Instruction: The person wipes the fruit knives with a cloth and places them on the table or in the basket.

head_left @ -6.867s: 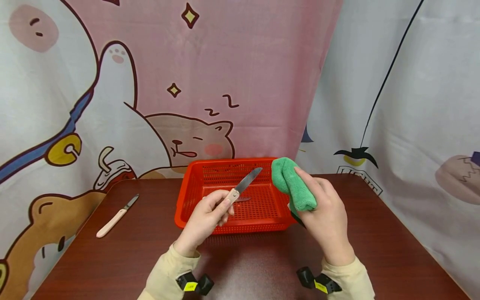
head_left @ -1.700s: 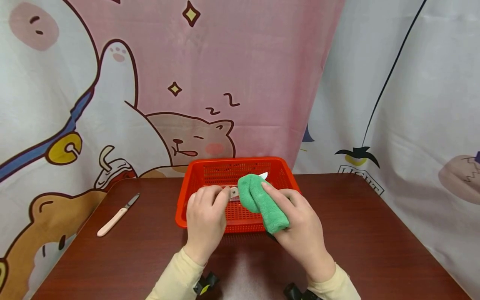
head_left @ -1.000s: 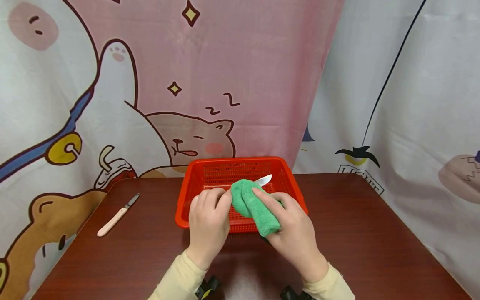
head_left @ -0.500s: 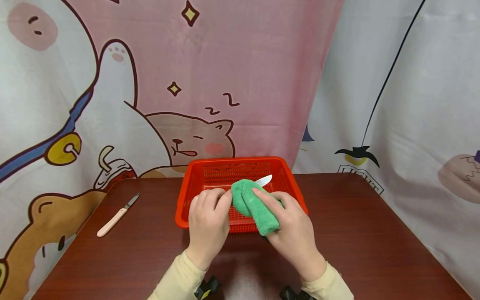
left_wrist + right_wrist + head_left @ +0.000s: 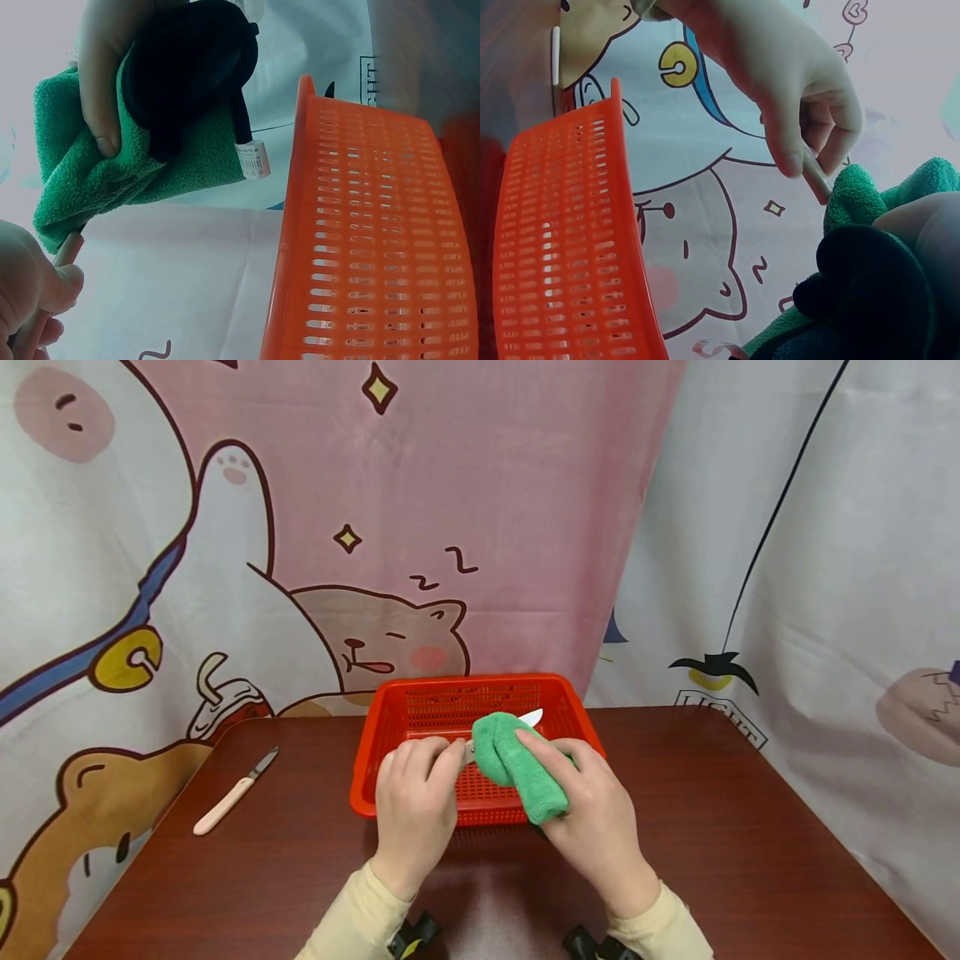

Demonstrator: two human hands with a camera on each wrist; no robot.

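Note:
My left hand [image 5: 416, 806] grips the pale handle [image 5: 817, 178] of a knife [image 5: 532, 717] above the red basket [image 5: 362, 777]. My right hand [image 5: 596, 810] holds a folded green cloth [image 5: 517, 768] around the blade, with the index finger lying along the top. Only the blade's tip shows beyond the cloth, and a bit of handle shows between cloth and left hand. In the left wrist view the cloth has a dark underside and a white label [image 5: 253, 159]. On the table at left lies a second knife [image 5: 236, 792] with a pale handle, touched by neither hand.
The basket's perforated wall [image 5: 375, 225] stands just beyond and below both hands. Hands and cloth hide most of its inside. A brown table [image 5: 750, 843] carries everything, with a printed cartoon curtain [image 5: 525, 527] behind its far edge.
Earlier the cloth was apart from the knife; now it wraps the blade. Over the last half second the right hand and cloth slid slightly toward the tip, uncovering some handle.

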